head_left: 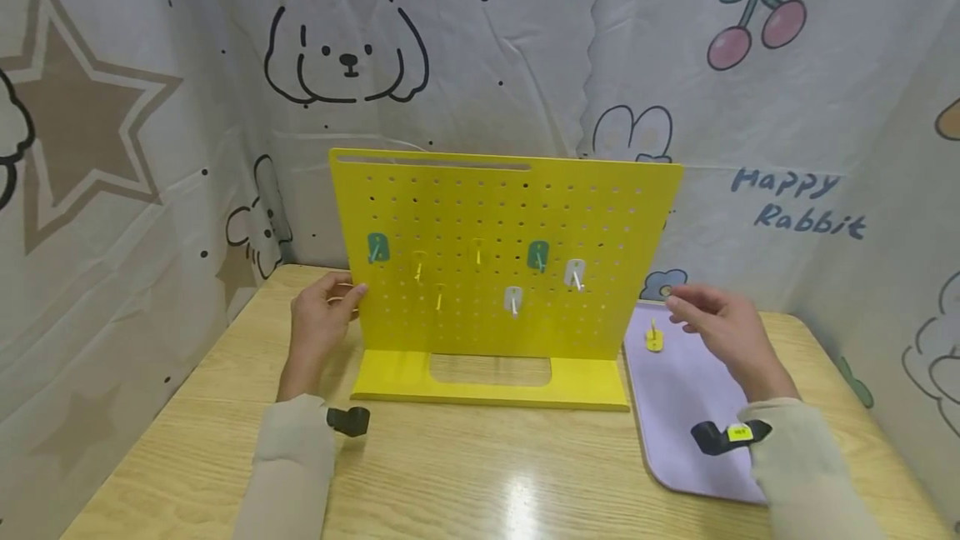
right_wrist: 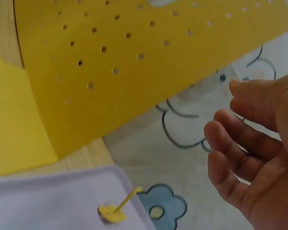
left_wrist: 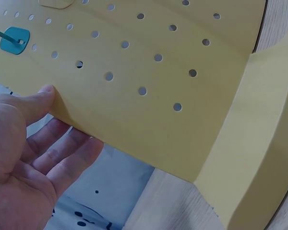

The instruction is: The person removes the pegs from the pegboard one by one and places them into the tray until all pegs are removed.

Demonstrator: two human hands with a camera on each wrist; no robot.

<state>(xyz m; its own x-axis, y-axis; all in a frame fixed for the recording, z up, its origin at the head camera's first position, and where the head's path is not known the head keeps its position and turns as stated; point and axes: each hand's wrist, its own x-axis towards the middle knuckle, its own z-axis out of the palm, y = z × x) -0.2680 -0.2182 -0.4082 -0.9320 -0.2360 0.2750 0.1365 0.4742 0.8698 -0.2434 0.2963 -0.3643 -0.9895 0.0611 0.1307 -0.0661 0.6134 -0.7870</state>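
A yellow pegboard (head_left: 480,332) stands upright on its own base on the wooden table. My left hand (head_left: 324,311) holds its left edge, the thumb on the front face and the fingers (left_wrist: 72,163) at the edge and behind. On the board hang teal hooks (head_left: 537,256), white hooks (head_left: 575,273) and yellow hooks (head_left: 418,267). My right hand (head_left: 720,332) is in the air off the board's right edge, fingers loosely bent and holding nothing. Below it, a yellow hook (head_left: 654,338) lies on the lilac tray (head_left: 667,407), its peg pointing up.
The tray sits on the table (head_left: 450,465) at the right, close beside the board's base. A patterned cloth (head_left: 510,65) hangs behind the table and along both sides.
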